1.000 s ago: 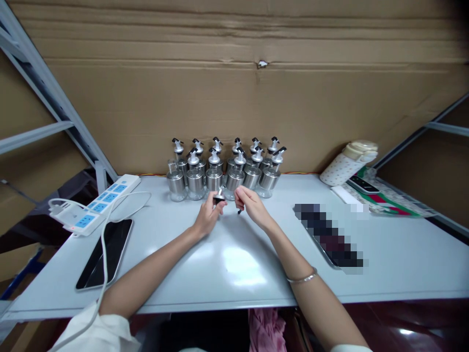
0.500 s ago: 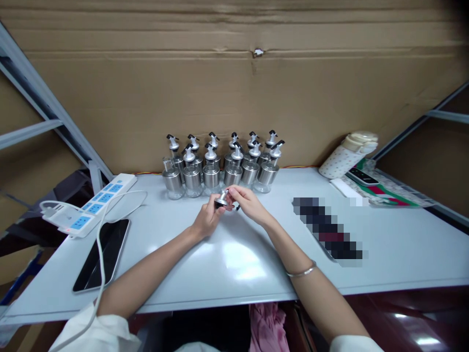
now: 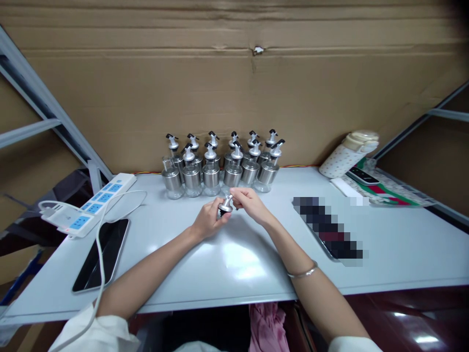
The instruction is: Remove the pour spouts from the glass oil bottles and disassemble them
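Observation:
A silver pourer spout (image 3: 225, 205) with a black ribbed stopper at its base is pinched in my left hand (image 3: 208, 218), a little above the table and tilted. My right hand (image 3: 251, 203) is closed with thumb and fingertips at the spout's upper tip. A small dark bit shows under the right fingers, too small to name. Just beyond my hands stand two rows of glass bottles with steel sleeves (image 3: 211, 175), most topped by silver spouts with black flip caps. The front-left bottle (image 3: 173, 181) has an open neck and no spout.
A power strip (image 3: 106, 198) with a white cable and a dark phone (image 3: 104, 256) lie at the left. At the right are a pixelated dark object (image 3: 328, 230), a dotted flask (image 3: 339, 156) and a white box (image 3: 341, 187). A cardboard wall (image 3: 234, 93) closes off the back.
The pourer spout has moved slightly down and right and now stands more upright in my left hand. My left fingers have shifted on its base, while my right fingertips stay at its tip.

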A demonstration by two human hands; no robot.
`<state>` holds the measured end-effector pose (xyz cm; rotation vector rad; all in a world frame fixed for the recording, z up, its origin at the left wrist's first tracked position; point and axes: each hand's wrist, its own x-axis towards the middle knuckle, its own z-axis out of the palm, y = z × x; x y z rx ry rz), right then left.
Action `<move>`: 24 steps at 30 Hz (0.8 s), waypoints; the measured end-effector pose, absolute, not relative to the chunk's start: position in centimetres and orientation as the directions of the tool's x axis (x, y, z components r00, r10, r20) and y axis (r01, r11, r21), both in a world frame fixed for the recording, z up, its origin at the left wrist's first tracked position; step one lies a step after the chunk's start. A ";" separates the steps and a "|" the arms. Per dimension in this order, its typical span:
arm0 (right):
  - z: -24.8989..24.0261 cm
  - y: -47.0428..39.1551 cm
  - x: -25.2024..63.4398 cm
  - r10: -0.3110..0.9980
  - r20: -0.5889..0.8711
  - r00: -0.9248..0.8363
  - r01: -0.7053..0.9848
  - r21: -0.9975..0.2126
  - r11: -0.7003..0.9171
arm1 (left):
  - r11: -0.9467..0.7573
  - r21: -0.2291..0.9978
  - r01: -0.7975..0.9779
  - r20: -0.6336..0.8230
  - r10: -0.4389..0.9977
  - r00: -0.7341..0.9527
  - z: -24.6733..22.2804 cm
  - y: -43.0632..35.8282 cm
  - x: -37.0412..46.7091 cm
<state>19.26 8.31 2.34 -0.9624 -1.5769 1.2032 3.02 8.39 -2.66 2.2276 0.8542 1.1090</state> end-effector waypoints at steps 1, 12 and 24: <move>2.3 8.4 19.4 0.940 0.185 -0.286 0.066 -0.975 0.212 | -0.684 0.658 0.316 0.520 0.716 0.466 -2.6 8.4 3.1; 3.0 8.4 20.4 0.933 0.232 -0.276 0.210 -0.933 0.294 | -0.683 0.636 0.358 0.540 0.726 0.425 -2.2 8.5 3.6; 3.5 8.6 21.7 0.865 0.499 -0.051 0.443 -0.765 0.467 | -0.525 0.805 0.277 0.408 0.828 0.384 -1.8 8.4 3.4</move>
